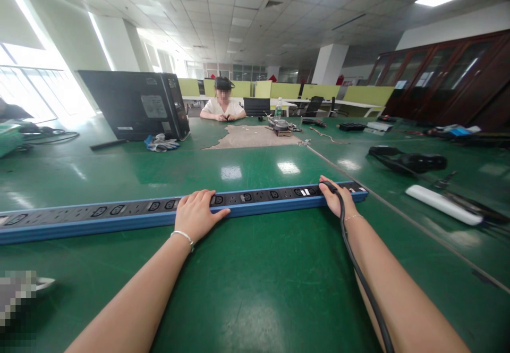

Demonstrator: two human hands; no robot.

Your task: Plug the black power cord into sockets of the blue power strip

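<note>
A long power strip [258, 198], blue-edged with black sockets, runs across the green table in front of me; its left end leaves the picture. My left hand [198, 212] is draped over its middle, fingers across the top and thumb along the near side, gripping it. Close to the strip's right end, my right hand [338, 199] is closed around the plug end of a black power cord [353, 257], against the sockets. How far the plug is seated is hidden by the fingers. The cord trails down over my right forearm.
A black computer case [135, 106] stands at the back left, with gloves [160, 143] beside it. Across the table [255, 289] sits a person [223, 100], hands together. To the right lie a black tool-like object [406, 160] and a white bar [443, 205].
</note>
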